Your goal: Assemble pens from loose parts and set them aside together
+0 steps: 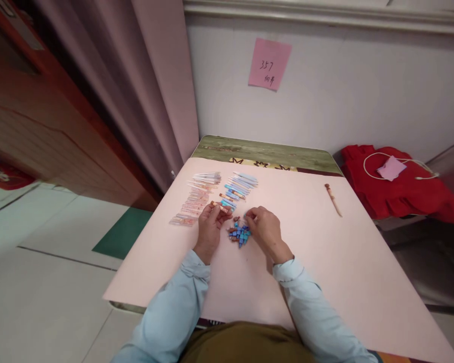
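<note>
Pen pinched in left hand; right hand bunched beside bits, can't tell what's gripped. Likely part-picking; next move calls for fine alignment.

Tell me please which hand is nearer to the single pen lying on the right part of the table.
Right. The right hand is left of the single pen, beside the pile of small pieces; the left hand is farther left, on the pile's other side.

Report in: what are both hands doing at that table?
Left hand: holding a brown-and-cream tube-shaped piece. Right hand: beside a pile of small blue and brown pieces, grip unclear. Nothing visibly blocking either hand.
</note>
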Demonstrator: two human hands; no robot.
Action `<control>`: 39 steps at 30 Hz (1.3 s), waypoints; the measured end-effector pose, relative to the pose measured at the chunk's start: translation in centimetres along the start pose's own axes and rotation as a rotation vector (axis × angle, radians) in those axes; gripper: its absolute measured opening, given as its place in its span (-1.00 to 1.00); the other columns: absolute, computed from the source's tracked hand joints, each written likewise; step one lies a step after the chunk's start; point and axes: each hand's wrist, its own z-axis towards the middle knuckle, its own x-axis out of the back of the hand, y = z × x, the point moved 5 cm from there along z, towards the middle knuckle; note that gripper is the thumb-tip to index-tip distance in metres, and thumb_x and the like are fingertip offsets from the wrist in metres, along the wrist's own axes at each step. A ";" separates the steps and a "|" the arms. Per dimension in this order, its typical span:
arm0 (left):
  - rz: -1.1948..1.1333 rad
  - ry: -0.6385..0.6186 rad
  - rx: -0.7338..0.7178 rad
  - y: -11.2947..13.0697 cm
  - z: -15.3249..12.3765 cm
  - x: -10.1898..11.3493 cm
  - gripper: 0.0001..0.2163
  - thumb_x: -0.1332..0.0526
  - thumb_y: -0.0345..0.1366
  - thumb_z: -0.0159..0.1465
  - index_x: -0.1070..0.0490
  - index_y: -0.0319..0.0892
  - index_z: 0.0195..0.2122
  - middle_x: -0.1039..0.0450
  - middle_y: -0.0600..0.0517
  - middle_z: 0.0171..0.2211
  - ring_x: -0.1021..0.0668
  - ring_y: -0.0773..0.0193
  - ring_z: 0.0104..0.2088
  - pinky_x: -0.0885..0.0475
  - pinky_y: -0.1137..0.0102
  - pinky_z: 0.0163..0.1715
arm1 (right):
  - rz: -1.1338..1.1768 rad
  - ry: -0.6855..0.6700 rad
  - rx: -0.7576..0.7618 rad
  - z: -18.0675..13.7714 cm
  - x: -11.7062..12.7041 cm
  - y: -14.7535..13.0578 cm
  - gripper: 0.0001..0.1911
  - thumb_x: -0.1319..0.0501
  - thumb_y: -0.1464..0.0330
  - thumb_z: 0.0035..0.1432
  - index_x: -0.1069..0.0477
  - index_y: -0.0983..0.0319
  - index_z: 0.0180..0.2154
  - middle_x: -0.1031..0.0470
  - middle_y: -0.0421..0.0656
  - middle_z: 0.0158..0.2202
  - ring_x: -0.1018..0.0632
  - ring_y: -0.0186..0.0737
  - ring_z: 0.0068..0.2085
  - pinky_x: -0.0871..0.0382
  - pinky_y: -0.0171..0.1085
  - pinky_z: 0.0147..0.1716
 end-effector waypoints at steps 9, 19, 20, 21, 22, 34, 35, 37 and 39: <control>-0.027 -0.042 -0.001 0.4 -0.1 -0.5 -0.79 -0.35 -0.27 0.19 -0.37 -0.22 -0.25 -0.60 -0.08 -0.27 -0.64 0.25 -0.33 -0.55 0.29 -0.17 | -0.005 -0.012 0.075 -0.7 -0.8 0.6 -0.89 -0.22 0.36 0.24 -0.54 0.11 -0.26 -0.55 -0.21 -0.27 -0.53 -0.26 -0.28 -0.19 -0.34 -0.37; -0.218 -0.076 0.160 -0.1 -1.1 -1.6 -0.82 -0.40 -0.35 0.14 -0.42 -0.21 -0.31 -0.56 0.05 -0.38 -0.61 0.36 -0.39 -0.56 0.46 -0.31 | 0.135 0.106 0.041 -1.3 1.5 0.1 -0.86 -0.13 0.34 0.31 -0.44 0.20 -0.26 -0.54 -0.14 -0.33 -0.55 -0.23 -0.37 -0.29 -0.32 -0.39; -0.243 -0.072 0.178 -0.2 -1.2 -1.7 -0.83 -0.40 -0.37 0.14 -0.43 -0.22 -0.32 -0.53 0.08 -0.42 -0.59 0.40 -0.43 -0.55 0.50 -0.35 | 0.265 0.133 0.039 -1.5 2.2 -0.1 -0.86 -0.13 0.33 0.30 -0.43 0.20 -0.27 -0.54 -0.17 -0.37 -0.55 -0.24 -0.38 -0.32 -0.33 -0.38; -0.263 -0.066 0.200 -0.3 -1.4 -1.8 -0.85 -0.40 -0.39 0.14 -0.44 -0.23 -0.33 -0.52 0.09 -0.44 -0.58 0.42 -0.45 -0.54 0.53 -0.37 | 0.394 0.148 0.040 -1.8 2.9 -0.5 -0.87 -0.15 0.31 0.29 -0.43 0.20 -0.27 -0.54 -0.19 -0.40 -0.56 -0.25 -0.40 -0.34 -0.34 -0.39; -0.280 -0.061 0.226 -0.3 -1.6 -2.0 -0.86 -0.40 -0.40 0.14 -0.45 -0.24 -0.34 -0.52 0.09 -0.45 -0.57 0.42 -0.46 -0.53 0.54 -0.40 | 0.501 0.152 0.046 -2.1 3.4 -0.9 -0.88 -0.17 0.30 0.28 -0.43 0.19 -0.27 -0.54 -0.20 -0.41 -0.56 -0.27 -0.41 -0.37 -0.35 -0.40; -0.408 -0.130 0.398 -1.5 -3.7 -3.1 -0.87 -0.39 -0.40 0.17 -0.44 -0.22 -0.32 -0.55 0.05 -0.37 -0.61 0.40 -0.36 -0.53 0.51 -0.26 | 0.334 0.275 0.184 -3.5 5.0 -4.4 -0.86 -0.15 0.39 0.24 -0.48 0.19 -0.32 -0.55 -0.16 -0.35 -0.54 -0.29 -0.40 -0.42 -0.33 -0.37; -0.401 -0.145 0.392 -1.6 -3.7 -3.2 -0.86 -0.39 -0.39 0.16 -0.44 -0.21 -0.32 -0.55 0.06 -0.37 -0.61 0.39 -0.36 -0.53 0.50 -0.25 | 0.318 0.262 0.175 -3.6 5.0 -4.5 -0.86 -0.15 0.37 0.25 -0.48 0.19 -0.32 -0.55 -0.16 -0.35 -0.54 -0.29 -0.40 -0.42 -0.33 -0.37; -0.382 -0.160 0.386 -1.8 -3.9 -3.4 -0.85 -0.40 -0.37 0.16 -0.44 -0.21 -0.32 -0.55 0.06 -0.36 -0.61 0.38 -0.34 -0.53 0.48 -0.24 | 0.317 0.240 0.126 -3.6 4.9 -4.5 -0.87 -0.17 0.33 0.25 -0.47 0.18 -0.31 -0.56 -0.15 -0.36 -0.55 -0.27 -0.40 -0.42 -0.32 -0.37; -0.378 -0.144 0.398 -2.2 -3.9 -3.3 -0.85 -0.39 -0.36 0.17 -0.43 -0.20 -0.32 -0.55 0.07 -0.36 -0.61 0.38 -0.34 -0.53 0.49 -0.24 | 0.385 0.222 0.047 -3.5 4.7 -4.2 -0.88 -0.22 0.26 0.23 -0.44 0.17 -0.29 -0.56 -0.17 -0.38 -0.56 -0.27 -0.41 -0.43 -0.32 -0.39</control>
